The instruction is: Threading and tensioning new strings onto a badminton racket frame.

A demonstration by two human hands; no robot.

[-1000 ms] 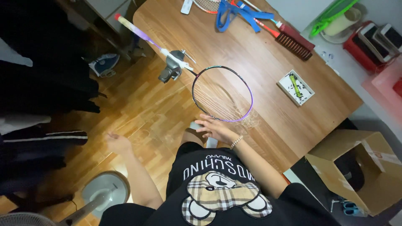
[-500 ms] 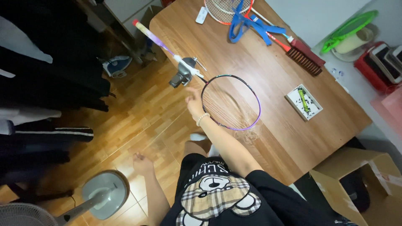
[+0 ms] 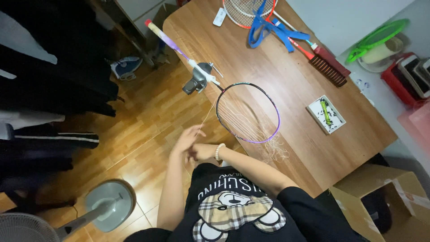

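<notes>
1. Nearest to me: black shirt with a check-pattern bear print (image 3: pixel 233 215), filling the bottom of the head view.
2. My left hand (image 3: pixel 187 139) is raised over the wood floor, fingers pinched on a thin white string (image 3: pixel 207 117) that runs up to the racket head.
3. My right hand (image 3: pixel 199 153) sits just beside and under the left one, bead bracelet on the wrist. Fingers curled, but I cannot tell whether they close on the string or on nothing.
4. The purple-and-black racket (image 3: pixel 248 112) lies with its head on the near-left part of the wooden table (image 3: pixel 286 76), partly strung, with loose string ends bunched at the rim nearest me. The shaft runs off over the table edge, handle out above the floor.
5. A grey metal clamp (image 3: pixel 198 78) grips the shaft at the table edge.
6. Floor side: a grey fan base (image 3: pixel 107 206) at lower left, dark clothing hanging along the left.
7. Right of the racket: a small white tray (image 3: pixel 327 114) with a green tool in it.
8. Lower right: an open cardboard box (image 3: pixel 385 201) off the table.
9. Far end of the table: a second racket (image 3: pixel 244 11) with a red-and-white frame, blue straps (image 3: pixel 268 29) across it, and a dark brush (image 3: pixel 329 67) nearby.
</notes>
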